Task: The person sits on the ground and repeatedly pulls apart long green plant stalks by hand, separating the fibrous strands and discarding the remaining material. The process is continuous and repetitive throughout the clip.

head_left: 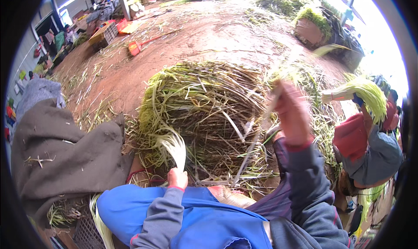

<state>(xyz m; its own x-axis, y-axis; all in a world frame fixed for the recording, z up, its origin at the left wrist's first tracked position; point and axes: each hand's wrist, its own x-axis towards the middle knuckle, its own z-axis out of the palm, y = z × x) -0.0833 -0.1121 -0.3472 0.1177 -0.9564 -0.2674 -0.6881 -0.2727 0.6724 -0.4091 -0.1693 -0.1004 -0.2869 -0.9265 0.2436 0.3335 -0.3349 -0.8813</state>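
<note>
My left hand (177, 178) is closed around the lower end of a bunch of pale, thin stalks (173, 146), possibly chives, which fan out and droop over the pile's near-left edge. In front of me lies a big heap of similar stalks (204, 103), yellow-green at the left and brown and dry toward the right. Raised over the heap's right side is my right hand (292, 111), smeared by motion. A pale strip (271, 104) shows beside its fingers; whether they grip it cannot be made out. A blurred leaf (331, 49) appears beyond this hand.
A brown cloth (65, 157) covers something at my left, above a plastic crate (89, 231). At right, another person (370, 149) holds a large green bunch (359, 92). An orange-red shovel (135, 47) and a crate (103, 34) lie farther off. Loose stalks litter the floor.
</note>
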